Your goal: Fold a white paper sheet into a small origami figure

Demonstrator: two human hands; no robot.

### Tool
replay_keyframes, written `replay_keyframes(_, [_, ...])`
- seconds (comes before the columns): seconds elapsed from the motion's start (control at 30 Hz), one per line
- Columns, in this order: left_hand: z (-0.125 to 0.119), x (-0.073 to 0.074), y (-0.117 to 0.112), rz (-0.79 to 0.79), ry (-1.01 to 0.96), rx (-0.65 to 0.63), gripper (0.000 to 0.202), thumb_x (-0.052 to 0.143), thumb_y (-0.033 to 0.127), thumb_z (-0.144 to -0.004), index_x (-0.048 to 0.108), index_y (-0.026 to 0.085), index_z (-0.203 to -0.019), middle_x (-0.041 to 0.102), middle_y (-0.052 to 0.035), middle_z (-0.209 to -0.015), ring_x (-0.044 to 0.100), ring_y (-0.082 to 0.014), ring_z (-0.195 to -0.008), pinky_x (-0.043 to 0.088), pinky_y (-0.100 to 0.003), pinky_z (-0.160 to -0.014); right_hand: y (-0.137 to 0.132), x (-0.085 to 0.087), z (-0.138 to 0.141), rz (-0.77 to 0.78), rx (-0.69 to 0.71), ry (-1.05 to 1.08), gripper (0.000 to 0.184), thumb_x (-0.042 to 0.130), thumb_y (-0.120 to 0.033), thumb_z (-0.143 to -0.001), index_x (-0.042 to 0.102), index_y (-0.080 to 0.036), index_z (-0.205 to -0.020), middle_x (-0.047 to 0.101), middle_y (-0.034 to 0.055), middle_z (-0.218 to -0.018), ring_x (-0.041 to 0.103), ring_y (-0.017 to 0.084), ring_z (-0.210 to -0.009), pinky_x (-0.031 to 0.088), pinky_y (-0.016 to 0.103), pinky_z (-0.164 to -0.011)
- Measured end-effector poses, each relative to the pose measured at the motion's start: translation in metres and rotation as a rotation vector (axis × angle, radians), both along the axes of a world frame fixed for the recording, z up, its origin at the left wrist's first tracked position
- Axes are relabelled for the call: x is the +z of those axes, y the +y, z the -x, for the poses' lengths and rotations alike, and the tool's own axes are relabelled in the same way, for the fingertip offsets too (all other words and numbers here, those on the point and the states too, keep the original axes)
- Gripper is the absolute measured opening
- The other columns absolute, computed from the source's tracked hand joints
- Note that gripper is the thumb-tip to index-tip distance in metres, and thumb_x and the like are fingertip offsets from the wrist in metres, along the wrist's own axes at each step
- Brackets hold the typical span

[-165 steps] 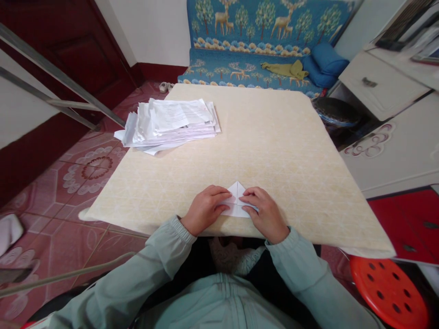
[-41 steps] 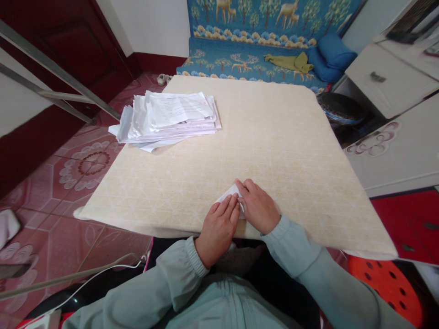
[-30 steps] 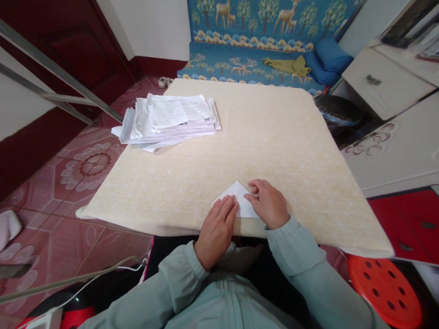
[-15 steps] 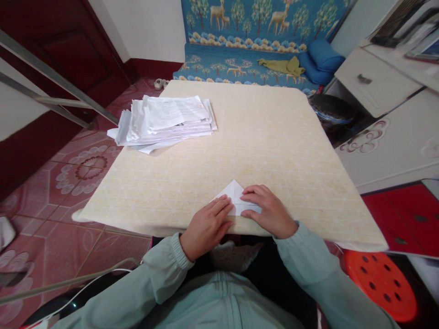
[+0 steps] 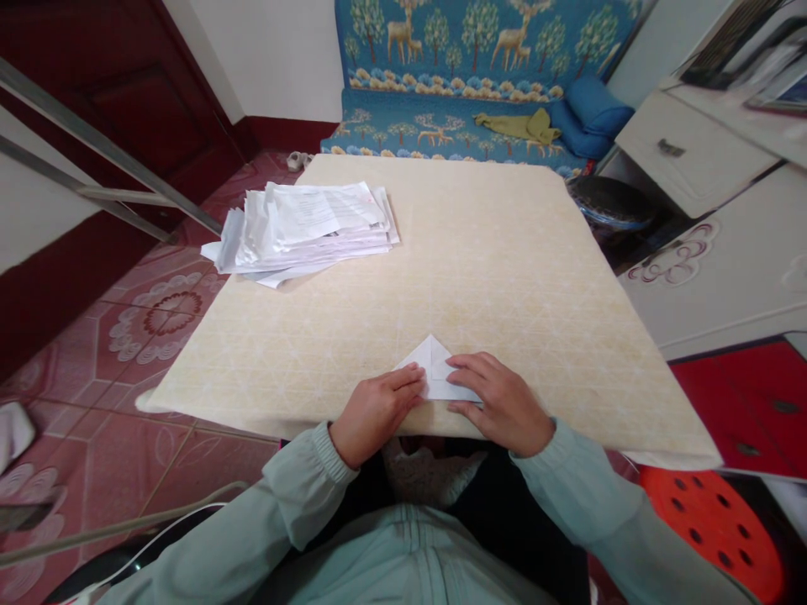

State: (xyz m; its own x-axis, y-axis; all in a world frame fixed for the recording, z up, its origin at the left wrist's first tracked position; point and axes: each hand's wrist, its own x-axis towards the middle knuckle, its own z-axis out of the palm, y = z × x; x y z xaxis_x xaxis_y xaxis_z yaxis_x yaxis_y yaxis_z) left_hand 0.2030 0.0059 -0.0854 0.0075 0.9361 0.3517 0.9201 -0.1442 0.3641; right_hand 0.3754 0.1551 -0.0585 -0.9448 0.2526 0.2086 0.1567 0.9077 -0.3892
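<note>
The two near corners of the folded white paper triangle (image 5: 434, 370) are covered by the left hand (image 5: 377, 409) and right hand (image 5: 504, 405).

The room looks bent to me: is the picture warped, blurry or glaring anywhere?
Head view: the wide lens bows the table edges; light is soft and even, no glare; folded paper, left hand and right hand are sharp; the top-right shelf is smeared.

I am seeing a white folded paper (image 5: 434, 376) on the cream worktop (image 5: 498, 252), which is showing a pale triangle lattice. Beyond the worktop, a blue sofa (image 5: 454, 126) is showing tan deer and green trees.
</note>
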Motion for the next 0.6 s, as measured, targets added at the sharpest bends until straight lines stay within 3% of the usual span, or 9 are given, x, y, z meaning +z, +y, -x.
replay_keyframes(0.17, [0.005, 0.002, 0.001, 0.005, -0.024, -0.022, 0.025, 0.048, 0.021, -0.092, 0.066, 0.015, -0.109, 0.067, -0.0063, -0.118, 0.062, -0.0158, -0.111, 0.051, -0.030, -0.098, 0.004, -0.002, 0.000, -0.004, 0.000, 0.046, 0.017, 0.062, -0.030, -0.084, 0.066, -0.017, -0.095, 0.064, 0.0086, -0.115, 0.055, 0.023, -0.102, 0.049, 0.039, -0.088])
replay_keyframes(0.3, [0.003, 0.005, 0.000, 0.045, -0.005, 0.001, 0.026, 0.049, 0.021, -0.091, 0.064, 0.018, -0.111, 0.065, -0.0052, -0.121, 0.062, -0.0180, -0.111, 0.053, -0.032, -0.095, 0.004, -0.003, 0.000, -0.019, 0.009, 0.056, 0.025, 0.058, -0.025, -0.086, 0.064, -0.015, -0.108, 0.064, 0.0096, -0.114, 0.055, 0.023, -0.102, 0.050, 0.040, -0.089])
replay_keyframes(0.43, [-0.002, 0.004, 0.000, 0.058, 0.034, 0.036, 0.028, 0.048, 0.019, -0.091, 0.062, 0.019, -0.114, 0.064, -0.0051, -0.122, 0.062, -0.0192, -0.109, 0.055, -0.034, -0.090, -0.002, -0.012, 0.000, -0.063, 0.029, 0.086, 0.026, 0.047, -0.013, -0.089, 0.065, -0.013, -0.109, 0.064, 0.0114, -0.114, 0.053, 0.023, -0.105, 0.049, 0.041, -0.090])
replay_keyframes(0.6, [-0.005, -0.004, 0.000, -0.028, 0.016, 0.079, 0.025, 0.049, 0.018, -0.091, 0.065, 0.020, -0.111, 0.066, -0.0033, -0.120, 0.062, -0.0192, -0.109, 0.056, -0.033, -0.089, -0.006, -0.025, -0.001, -0.011, 0.002, 0.203, 0.025, 0.047, -0.014, -0.091, 0.066, -0.016, -0.108, 0.065, 0.0097, -0.113, 0.053, 0.022, -0.107, 0.049, 0.041, -0.090])
